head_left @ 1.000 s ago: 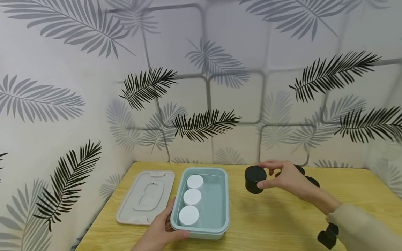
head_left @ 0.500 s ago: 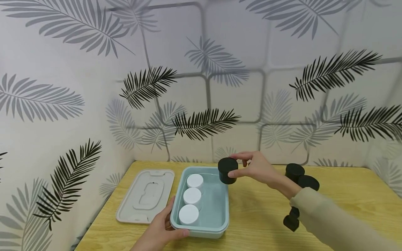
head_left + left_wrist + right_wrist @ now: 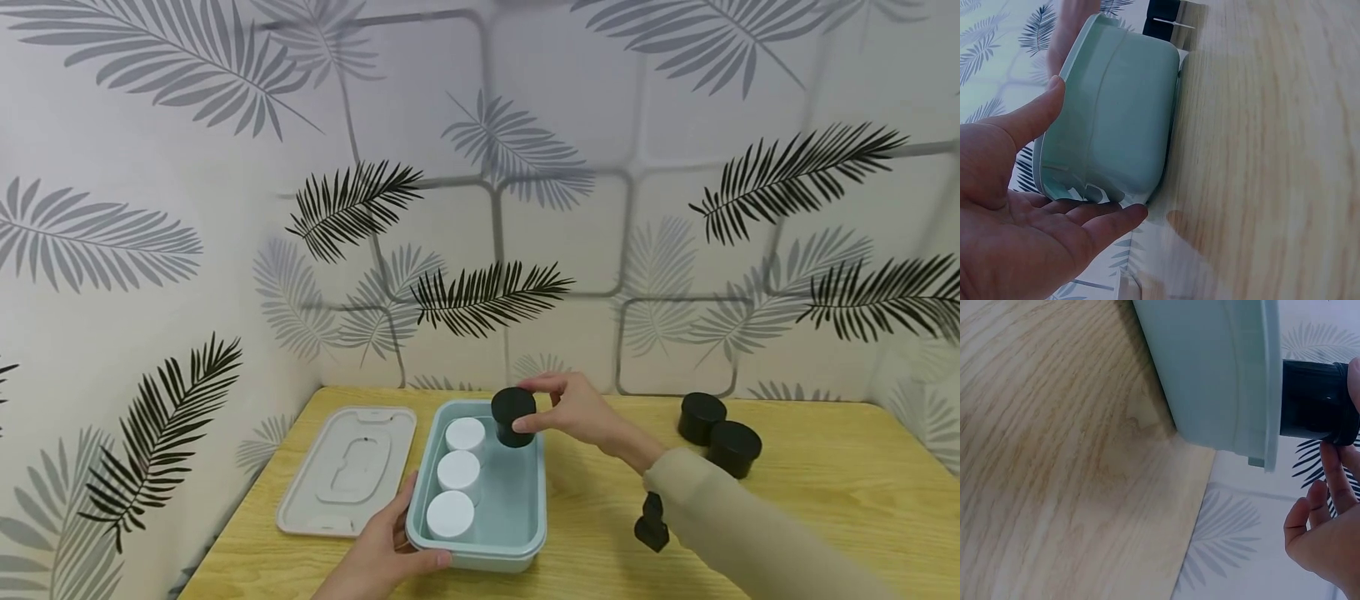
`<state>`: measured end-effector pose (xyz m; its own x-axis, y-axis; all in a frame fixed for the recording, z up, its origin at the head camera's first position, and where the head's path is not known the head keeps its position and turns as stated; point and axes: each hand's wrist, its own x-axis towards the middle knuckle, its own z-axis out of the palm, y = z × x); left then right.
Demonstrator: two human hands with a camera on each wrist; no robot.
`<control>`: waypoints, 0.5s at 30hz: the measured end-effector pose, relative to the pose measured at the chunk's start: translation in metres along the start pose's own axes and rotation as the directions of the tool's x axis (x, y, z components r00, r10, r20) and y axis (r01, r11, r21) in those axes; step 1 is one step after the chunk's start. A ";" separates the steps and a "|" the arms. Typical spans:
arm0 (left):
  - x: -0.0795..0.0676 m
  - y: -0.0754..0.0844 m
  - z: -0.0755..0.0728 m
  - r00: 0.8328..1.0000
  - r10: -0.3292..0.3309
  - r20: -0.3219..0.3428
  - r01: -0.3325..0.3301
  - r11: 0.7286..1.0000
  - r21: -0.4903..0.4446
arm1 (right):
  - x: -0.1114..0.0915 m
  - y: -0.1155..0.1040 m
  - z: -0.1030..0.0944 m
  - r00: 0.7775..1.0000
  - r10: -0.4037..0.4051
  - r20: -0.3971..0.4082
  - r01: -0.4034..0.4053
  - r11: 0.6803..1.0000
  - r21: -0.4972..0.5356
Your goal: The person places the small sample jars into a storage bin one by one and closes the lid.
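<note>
A light green plastic box (image 3: 516, 508) stands uncovered on the wooden table, with a row of white-lidded round jars (image 3: 460, 472) along its left side. My right hand (image 3: 577, 410) pinches a small black lidded jar (image 3: 513, 418) between thumb and fingers, upright over the box's far right part. In the right wrist view the black jar (image 3: 1313, 400) shows beyond the box's rim, its lower end hidden by the wall. My left hand (image 3: 381, 542) holds the near left corner of the box, thumb at the front rim and fingers along the left side.
Two more black jars (image 3: 702, 418) stand close together at the back right of the table. A pale rectangular lid (image 3: 348, 469) lies flat to the left of the box. Behind the table (image 3: 615, 542) rises a leaf-patterned wall (image 3: 555, 233).
My right hand has carried the black jar leftward from the table's right side to over the box. The left hand and the box have stayed in place.
</note>
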<state>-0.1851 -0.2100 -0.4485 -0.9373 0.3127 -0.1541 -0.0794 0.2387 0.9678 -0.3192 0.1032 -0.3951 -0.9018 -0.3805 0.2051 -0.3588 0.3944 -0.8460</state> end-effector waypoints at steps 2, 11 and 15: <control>0.000 0.000 0.000 1.000 0.001 0.002 -0.001 1.000 -0.004 | 0.002 0.002 0.003 1.000 -0.002 -0.002 0.002 1.000 0.002; 0.001 -0.003 -0.001 1.000 0.025 0.015 -0.025 0.999 -0.029 | 0.004 0.009 0.016 0.995 0.099 -0.008 -0.099 0.995 0.034; 0.001 -0.002 -0.001 0.999 0.036 0.021 -0.035 0.999 -0.039 | 0.004 0.011 0.020 0.994 0.105 -0.014 -0.104 0.994 0.031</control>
<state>-0.1865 -0.2114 -0.4506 -0.9321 0.3406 -0.1233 -0.0596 0.1917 0.9796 -0.3224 0.0891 -0.4139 -0.9376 -0.3256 0.1219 -0.2550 0.4055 -0.8778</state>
